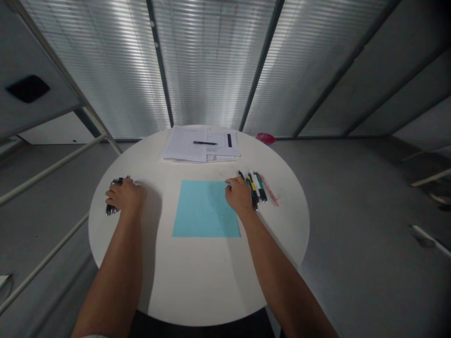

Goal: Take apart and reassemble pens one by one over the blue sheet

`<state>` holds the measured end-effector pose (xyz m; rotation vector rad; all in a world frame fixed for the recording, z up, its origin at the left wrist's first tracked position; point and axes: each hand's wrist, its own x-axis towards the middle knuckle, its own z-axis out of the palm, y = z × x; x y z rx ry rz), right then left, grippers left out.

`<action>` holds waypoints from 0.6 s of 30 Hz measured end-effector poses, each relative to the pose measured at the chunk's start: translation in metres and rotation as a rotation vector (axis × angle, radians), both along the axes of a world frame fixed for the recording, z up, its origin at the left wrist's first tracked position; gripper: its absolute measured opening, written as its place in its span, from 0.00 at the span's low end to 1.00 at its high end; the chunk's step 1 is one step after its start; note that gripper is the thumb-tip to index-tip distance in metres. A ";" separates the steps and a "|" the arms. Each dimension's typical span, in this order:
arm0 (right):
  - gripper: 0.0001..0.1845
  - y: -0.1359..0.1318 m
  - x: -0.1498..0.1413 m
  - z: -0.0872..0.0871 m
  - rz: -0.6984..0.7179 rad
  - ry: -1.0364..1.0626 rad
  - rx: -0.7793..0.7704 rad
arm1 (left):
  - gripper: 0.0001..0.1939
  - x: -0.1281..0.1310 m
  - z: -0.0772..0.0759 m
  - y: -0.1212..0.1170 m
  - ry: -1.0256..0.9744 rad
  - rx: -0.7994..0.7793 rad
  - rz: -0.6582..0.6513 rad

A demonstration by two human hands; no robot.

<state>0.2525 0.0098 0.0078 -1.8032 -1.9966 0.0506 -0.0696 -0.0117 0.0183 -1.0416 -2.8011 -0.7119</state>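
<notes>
A light blue square sheet (206, 209) lies flat in the middle of a round white table (197, 281). My left hand (125, 195) rests at the table's left side, fingers curled over a bundle of dark pens (111, 209). My right hand (239, 193) sits at the sheet's right edge, fingers bent down on the tabletop beside a row of several pens (256, 187) with green, yellow and black barrels. A pink pen (270, 190) lies at the right end of that row. What the right fingers touch is hidden.
A stack of printed white papers (200, 145) with a black pen (204, 142) on top lies at the table's far edge. A red round object (265, 137) sits beyond the far right rim. Metal rails (52, 169) run along the left, blinds behind.
</notes>
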 end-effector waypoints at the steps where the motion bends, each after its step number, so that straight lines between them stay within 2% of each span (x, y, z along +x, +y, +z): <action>1: 0.14 0.000 0.000 0.000 -0.004 -0.005 -0.004 | 0.16 -0.001 -0.001 0.000 0.012 0.014 0.007; 5: 0.14 -0.002 -0.002 0.001 0.001 -0.026 -0.021 | 0.15 -0.003 -0.005 0.001 0.048 0.047 -0.009; 10: 0.13 -0.003 -0.003 0.001 -0.029 -0.055 -0.007 | 0.16 -0.008 -0.005 0.007 0.047 -0.031 -0.052; 13: 0.13 -0.004 -0.004 0.001 -0.056 -0.063 0.003 | 0.16 -0.001 -0.005 0.012 0.071 0.003 -0.236; 18: 0.14 -0.005 -0.006 0.001 -0.051 -0.049 -0.004 | 0.16 0.039 -0.007 0.017 0.042 0.241 -0.657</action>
